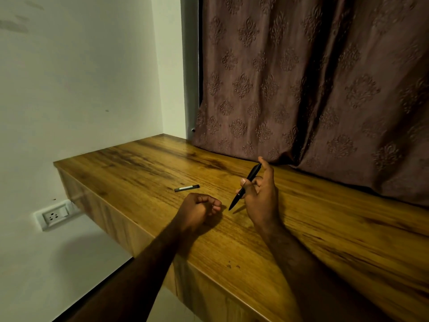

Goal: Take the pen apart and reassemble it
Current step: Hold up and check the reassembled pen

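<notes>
A black pen (246, 183) is held in my right hand (261, 196), tilted, with its pointed tip down and to the left, close above the wooden table (144, 168). The thumb and fingers pinch the pen's middle. My left hand (197, 209) rests on the table as a loose fist, a little left of the pen's tip; nothing shows in it. A small dark, flat, stick-like piece (187, 188) lies alone on the table just beyond my left hand.
A brown patterned curtain (301, 89) hangs along the table's back right edge. A white wall stands at the left, with a socket (54, 216) below the table's left edge. The table's front edge runs diagonally under my forearms.
</notes>
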A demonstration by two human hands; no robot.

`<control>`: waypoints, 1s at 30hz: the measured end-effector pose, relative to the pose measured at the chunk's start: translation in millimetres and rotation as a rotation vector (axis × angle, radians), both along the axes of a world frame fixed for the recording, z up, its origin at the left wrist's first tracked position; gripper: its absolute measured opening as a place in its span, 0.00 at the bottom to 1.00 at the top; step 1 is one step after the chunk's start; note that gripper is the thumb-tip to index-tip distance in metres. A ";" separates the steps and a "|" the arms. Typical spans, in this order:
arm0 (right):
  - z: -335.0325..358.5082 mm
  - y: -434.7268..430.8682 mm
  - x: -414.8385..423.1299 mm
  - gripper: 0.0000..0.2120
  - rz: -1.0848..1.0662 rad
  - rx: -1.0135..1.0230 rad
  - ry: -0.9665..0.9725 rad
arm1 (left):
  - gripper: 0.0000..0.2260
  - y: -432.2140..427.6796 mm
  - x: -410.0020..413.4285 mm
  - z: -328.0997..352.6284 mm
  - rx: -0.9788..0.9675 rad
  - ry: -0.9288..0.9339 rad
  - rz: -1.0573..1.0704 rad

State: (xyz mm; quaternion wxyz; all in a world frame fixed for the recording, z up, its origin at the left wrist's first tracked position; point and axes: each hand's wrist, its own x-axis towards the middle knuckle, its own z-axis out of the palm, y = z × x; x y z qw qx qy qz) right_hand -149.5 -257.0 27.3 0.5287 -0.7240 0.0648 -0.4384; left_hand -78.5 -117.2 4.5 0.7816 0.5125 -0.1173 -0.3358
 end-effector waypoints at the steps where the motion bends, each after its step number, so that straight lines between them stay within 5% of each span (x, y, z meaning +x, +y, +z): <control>1: 2.0 -0.6 -0.8 0.29 -0.007 0.007 -0.019 | 0.11 -0.2 0.1 0.2 0.016 -0.011 0.001; 3: 6.1 -1.2 -2.7 0.28 -0.012 0.021 -0.062 | 0.18 -1.8 1.9 -2.0 -0.005 0.075 -0.023; 5: 7.7 0.2 -4.5 0.28 -0.013 0.026 -0.079 | 0.14 -2.3 0.6 0.5 -0.005 0.122 -0.042; 15: 1.7 1.9 -0.1 0.31 0.024 0.083 0.009 | 0.11 0.9 9.3 -9.9 0.067 -0.152 0.055; 30: 8.1 4.6 -4.1 0.25 0.040 0.060 0.016 | 0.12 -1.2 3.3 -6.6 0.020 -0.157 0.038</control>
